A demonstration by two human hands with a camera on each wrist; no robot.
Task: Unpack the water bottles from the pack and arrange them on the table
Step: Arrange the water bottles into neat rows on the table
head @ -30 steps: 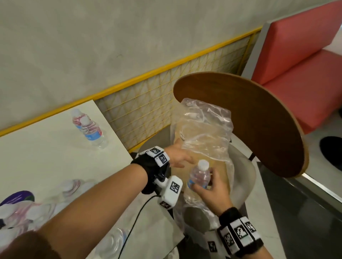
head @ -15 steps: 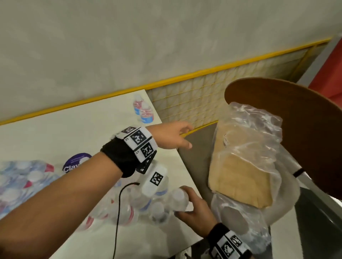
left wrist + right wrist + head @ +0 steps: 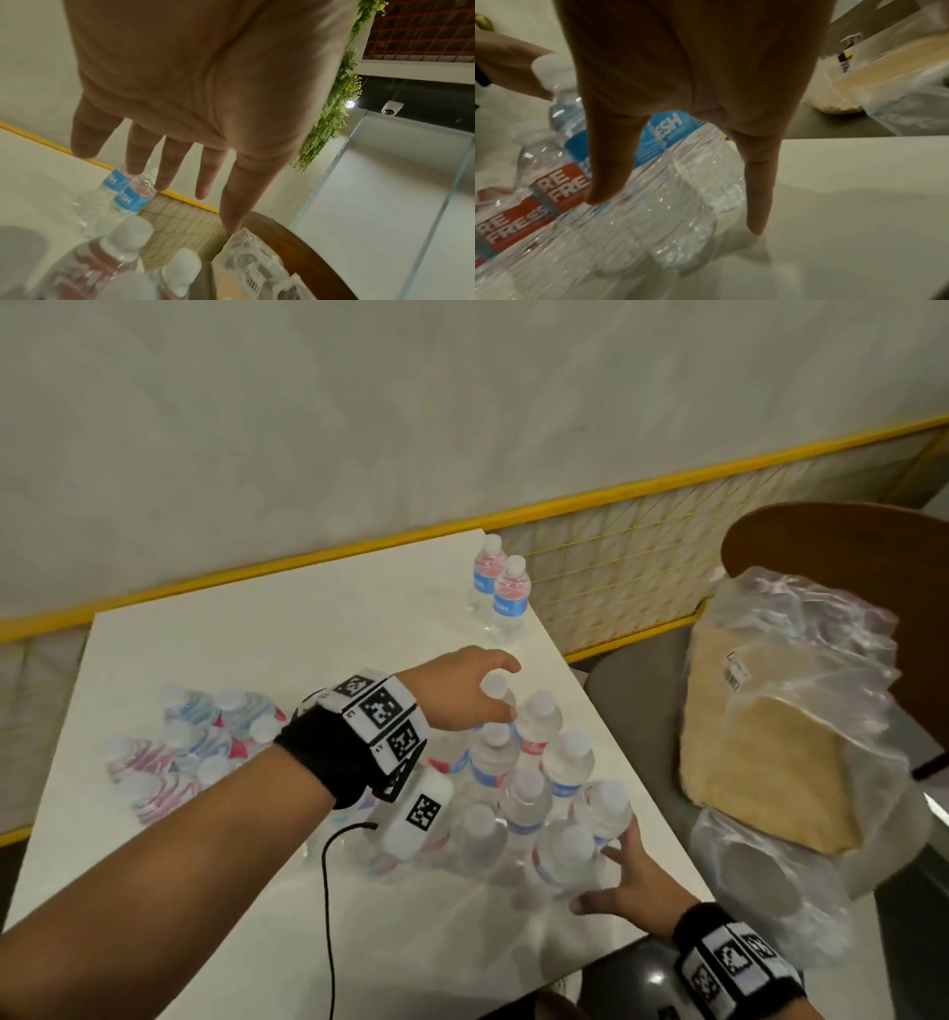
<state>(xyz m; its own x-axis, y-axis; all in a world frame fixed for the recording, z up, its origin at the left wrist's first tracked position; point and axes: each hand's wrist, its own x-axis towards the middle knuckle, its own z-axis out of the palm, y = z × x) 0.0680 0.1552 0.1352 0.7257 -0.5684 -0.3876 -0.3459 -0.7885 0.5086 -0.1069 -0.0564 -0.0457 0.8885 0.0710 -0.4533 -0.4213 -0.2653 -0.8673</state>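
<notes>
The newest bottle (image 3: 601, 809) now stands on the table (image 3: 308, 629), at the 5 o'clock corner of the near cluster (image 3: 513, 778); a second ago the right hand (image 3: 634, 886) was gripping it over the pack (image 3: 801, 690) on the chair (image 3: 847, 546). That hand has let go: its fingers are spread and straight, fingertips beside the bottle's base, and the wrist view shows one fingertip (image 3: 755, 223) down on the tabletop with the bottle just beside it, not pinched. So the placement looks finished, one more bottle out.

The left hand (image 3: 462, 690), which was holding the wrap open, has swung across to 12 o'clock of the cluster. It hovers over a cap (image 3: 495, 685), fingers spread and slightly bent, holding nothing, as its wrist view confirms.

A second cluster (image 3: 195, 747) lies at 9 o'clock, and a pair (image 3: 500, 593) stands at 12 o'clock near the far edge. The pack sits at 3 o'clock, off the table; no bottle shows clearly through the wrap, so whether any remain I cannot tell. The likely next reach is back there to check.
</notes>
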